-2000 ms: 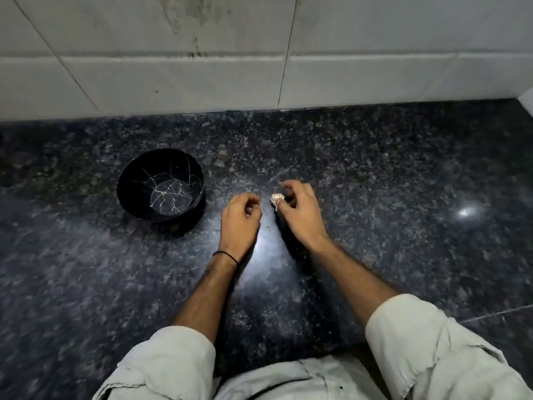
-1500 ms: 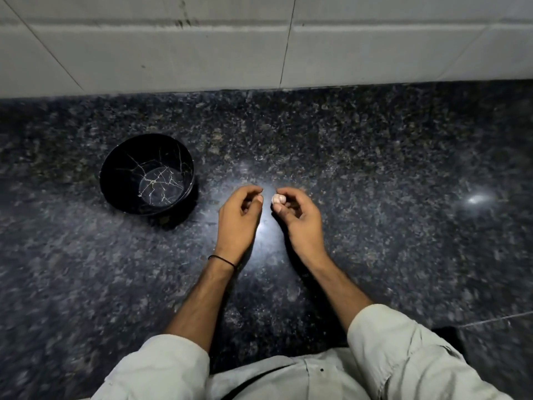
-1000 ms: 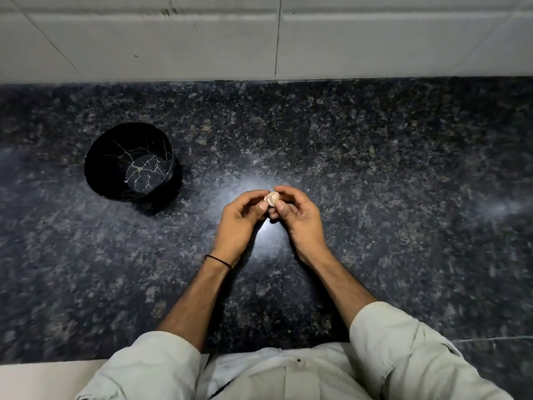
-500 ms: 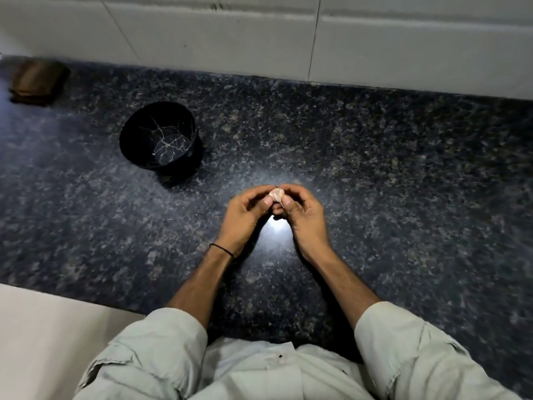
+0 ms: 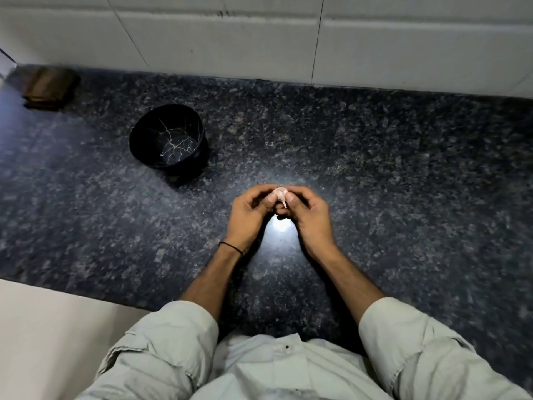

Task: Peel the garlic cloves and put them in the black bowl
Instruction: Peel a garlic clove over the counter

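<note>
A small pale garlic clove (image 5: pixel 279 194) with a thin tail of skin hanging down sits between the fingertips of both hands, above the dark granite counter. My left hand (image 5: pixel 250 215) pinches it from the left and my right hand (image 5: pixel 309 215) pinches it from the right, fingers curled. The black bowl (image 5: pixel 166 136) stands on the counter up and to the left of my hands, well apart from them. Pale crack-like lines mark its inside; I see no cloves in it.
A brown block-like object (image 5: pixel 47 87) lies at the far left by the white tiled wall (image 5: pixel 259 41). The counter's front edge (image 5: pixel 72 293) runs along the lower left, with pale floor below it. A bright light reflection shines on the counter under my hands.
My hands came together on the clove, which only the right hand held at first. The view has shifted, so the bowl and a brown object now show further into frame.
</note>
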The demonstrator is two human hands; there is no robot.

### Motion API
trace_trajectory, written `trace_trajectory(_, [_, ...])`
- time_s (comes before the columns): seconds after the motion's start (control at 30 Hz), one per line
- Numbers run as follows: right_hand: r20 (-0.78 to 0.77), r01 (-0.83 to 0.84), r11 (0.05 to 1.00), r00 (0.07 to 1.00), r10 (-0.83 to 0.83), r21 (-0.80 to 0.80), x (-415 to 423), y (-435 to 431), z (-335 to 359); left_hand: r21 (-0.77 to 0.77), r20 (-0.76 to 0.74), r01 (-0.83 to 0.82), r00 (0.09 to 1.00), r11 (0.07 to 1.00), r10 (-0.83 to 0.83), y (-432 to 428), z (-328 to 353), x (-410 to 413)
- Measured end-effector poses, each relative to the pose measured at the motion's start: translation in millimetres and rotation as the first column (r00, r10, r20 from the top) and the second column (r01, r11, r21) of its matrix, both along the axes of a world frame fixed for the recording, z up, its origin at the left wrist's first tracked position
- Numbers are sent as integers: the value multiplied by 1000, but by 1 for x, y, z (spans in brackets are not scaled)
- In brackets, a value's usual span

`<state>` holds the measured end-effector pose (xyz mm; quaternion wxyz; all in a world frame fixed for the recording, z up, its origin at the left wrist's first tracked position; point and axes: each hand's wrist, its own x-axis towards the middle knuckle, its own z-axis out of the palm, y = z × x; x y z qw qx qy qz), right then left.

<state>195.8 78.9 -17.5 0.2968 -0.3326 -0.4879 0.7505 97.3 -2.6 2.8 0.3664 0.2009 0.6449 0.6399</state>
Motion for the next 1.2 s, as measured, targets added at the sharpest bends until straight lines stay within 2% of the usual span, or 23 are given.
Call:
trace_trajectory(0.1, [3,40,997,999,-40,63,-1,-3,-2,11,4,24,1000,1000,-24,-2,-1,-2])
trace_trajectory(0.27, [-15,54,979,999,-52,197,0,-10,-2,32,107,-28,994,999,24,-5,0,-3])
trace_trajectory(0.4, [-13,60,995,998,-59,85,0,-11,-4,38,166,-69,984,997,62,-6,-1,-1])
trace_trajectory(0.5, [78,111,976,989,-127,186,0,-13,-6,40,158,-81,985,996,74,-7,-2,0])
trace_trajectory(0.57, [107,103,975,986,-126,196,0,-14,-4,34,125,-80,989,996,75,-7,-2,2])
trace_trajectory(0.7, [69,17,988,997,-28,153,0,-14,1,43,66,-50,997,998,47,-7,-4,4])
trace_trajectory(1.07, [-55,4,998,998,-1,62,2,-12,4,77,163,-54,986,996,41,-8,-3,5])
trace_trajectory(1.2, [-41,3,999,999,-1,50,2,-11,4,38,71,-37,997,999,34,-8,-3,5])
